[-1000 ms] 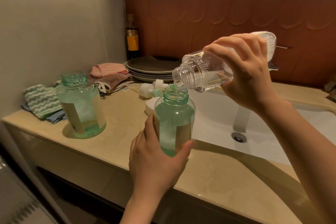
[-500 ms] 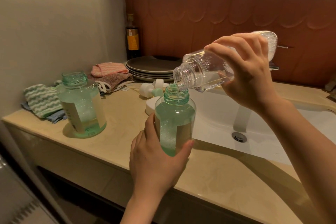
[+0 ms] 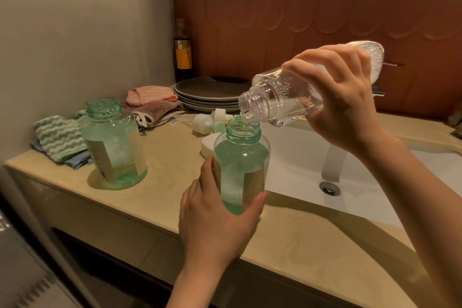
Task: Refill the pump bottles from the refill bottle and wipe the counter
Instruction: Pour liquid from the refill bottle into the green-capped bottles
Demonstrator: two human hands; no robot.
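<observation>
Overhead, refill bottle (image 3: 282,97) tilts mouth-down-left over green bottle (image 3: 242,165).

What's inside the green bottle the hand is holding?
Bubbly foam shows inside the green bottle, and a thin stream runs in from the tilted refill bottle. Its label and the left hand hide part of the lower half.

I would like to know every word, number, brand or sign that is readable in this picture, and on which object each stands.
No text here can be read.
On the dark bottle by the wall: yellow label, print too blurred.
On the standing green bottle: beige label, tiny print at its edge, too small.
On the held green bottle: beige label, no words visible.
On the clear refill bottle: no label in view.
</observation>
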